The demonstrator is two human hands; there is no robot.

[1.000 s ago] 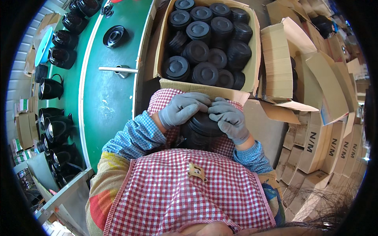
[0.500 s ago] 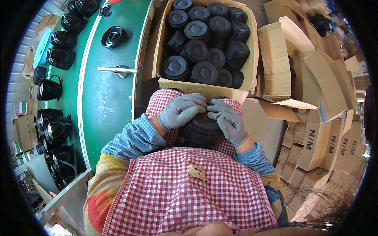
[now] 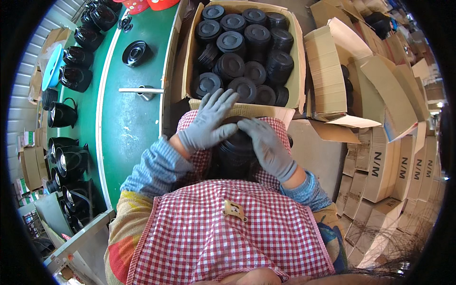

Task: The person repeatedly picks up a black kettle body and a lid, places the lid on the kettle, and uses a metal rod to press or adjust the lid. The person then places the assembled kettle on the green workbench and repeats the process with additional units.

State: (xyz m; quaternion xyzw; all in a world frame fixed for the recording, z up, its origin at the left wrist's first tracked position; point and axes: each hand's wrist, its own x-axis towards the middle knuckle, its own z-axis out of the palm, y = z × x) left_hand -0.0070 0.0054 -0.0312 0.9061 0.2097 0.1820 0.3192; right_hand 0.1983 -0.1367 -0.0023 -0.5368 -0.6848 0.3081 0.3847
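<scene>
A dark, round, glossy vessel (image 3: 233, 159) sits between my knees, its upper part partly covered by my hands. My left hand (image 3: 206, 126), in a grey glove, is open with its fingers stretched toward the carton in front and its thumb by the vessel's top. My right hand (image 3: 271, 148), gloved too, lies over the vessel's right side with its fingers extended and their tips near the left thumb. Stacked black round lids (image 3: 232, 42) fill the open carton (image 3: 298, 80) just beyond my knees.
To the left runs a green workbench (image 3: 126, 128) with a black round part (image 3: 136, 53), a metal piece with a bar (image 3: 142, 90) and several black kettles (image 3: 71, 159). Red containers (image 3: 161, 4) stand at its far end. Open cartons (image 3: 327, 71) and stacked boxes (image 3: 380, 161) crowd the right.
My hands were close together with curled fingers on the vessel's top. Now the left fingers have spread forward and the right hand has straightened and shifted slightly back. The view has tilted slightly.
</scene>
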